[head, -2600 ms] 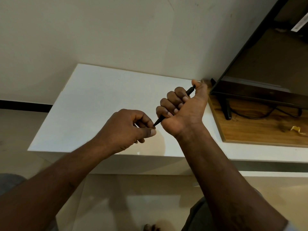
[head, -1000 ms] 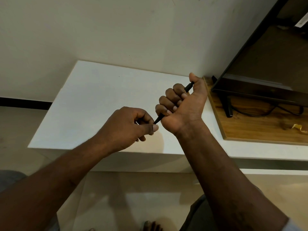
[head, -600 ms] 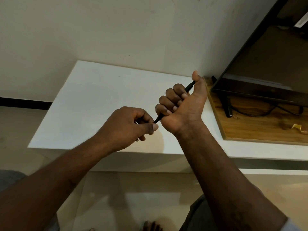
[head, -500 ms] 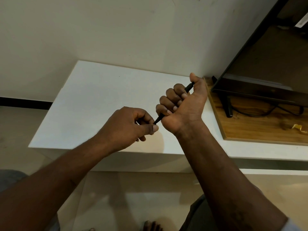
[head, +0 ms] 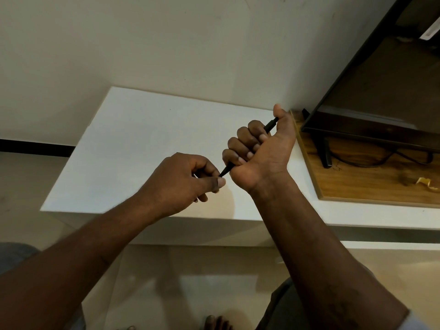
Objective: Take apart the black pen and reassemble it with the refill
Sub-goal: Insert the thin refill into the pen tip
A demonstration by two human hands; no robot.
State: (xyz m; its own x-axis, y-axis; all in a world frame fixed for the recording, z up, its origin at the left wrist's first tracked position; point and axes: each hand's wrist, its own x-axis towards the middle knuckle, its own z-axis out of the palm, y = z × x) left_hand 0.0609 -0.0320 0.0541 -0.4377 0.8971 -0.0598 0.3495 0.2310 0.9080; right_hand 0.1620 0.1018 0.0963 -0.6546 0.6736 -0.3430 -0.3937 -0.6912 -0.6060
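The black pen (head: 270,126) is held above the white shelf, slanting from lower left to upper right. My right hand (head: 259,153) grips its barrel in a fist, and the thumb lies against the pen's upper end. My left hand (head: 183,179) pinches the pen's pointed lower tip between thumb and fingers. Most of the barrel is hidden inside my right fist. I see no separate refill.
The white shelf (head: 133,148) runs along a pale wall. To the right lies a wooden board (head: 371,184) carrying a dark screen (head: 381,98) on a stand, with a black cable and a yellow scrap (head: 426,182). Tiled floor and my feet are below.
Both hands keep their grip in nearly the same place. My right thumb has shifted slightly up and down on the pen's upper end.
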